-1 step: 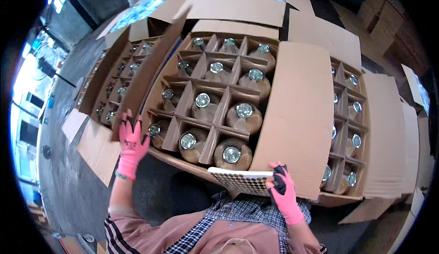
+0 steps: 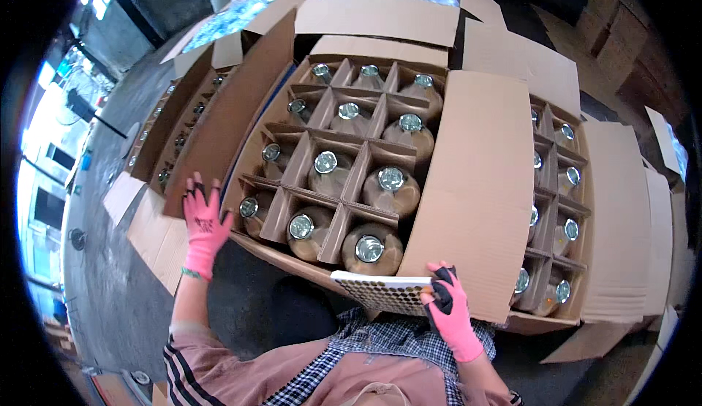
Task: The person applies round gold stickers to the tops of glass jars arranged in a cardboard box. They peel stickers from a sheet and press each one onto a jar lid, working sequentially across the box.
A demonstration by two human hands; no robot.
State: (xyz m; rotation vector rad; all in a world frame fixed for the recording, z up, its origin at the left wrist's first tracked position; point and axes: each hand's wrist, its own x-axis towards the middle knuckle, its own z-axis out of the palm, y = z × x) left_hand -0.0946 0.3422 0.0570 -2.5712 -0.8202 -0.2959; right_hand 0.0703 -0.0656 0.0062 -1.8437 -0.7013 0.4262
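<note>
The right hand [image 2: 453,311], in a pink glove with black fingertips, pinches the right end of a white stack of sticker sheets [image 2: 380,291] between thumb and fingers. The stack, printed with rows of dark gold dots, is low in the frame, right of centre, just over the near edge of the middle carton [image 2: 289,260]. At left of centre, the left hand [image 2: 205,227], gloved alike, has its fingers spread against the near end of the raised left flap [image 2: 234,106], gripping nothing. Twelve round-shouldered glass bottles [image 2: 371,251] stand in that carton between cardboard dividers [image 2: 338,232].

The stack is held by one end only, so a loosened pinch could let it slide down in front of the carton or fan apart. The left flap, met only by open fingers, could spring back over the nearest bottles if the palm slips off. Pushed too far, it could knock the bottle necks in the left carton [image 2: 167,124]. A hard shove could also tug the carton wall and make the glass rattle.

Compared with the earlier frame, the left flap leans further outward and hides more of the left carton's bottles; the left hand has shifted slightly left with it. The right hand and its stack are almost unchanged.
</note>
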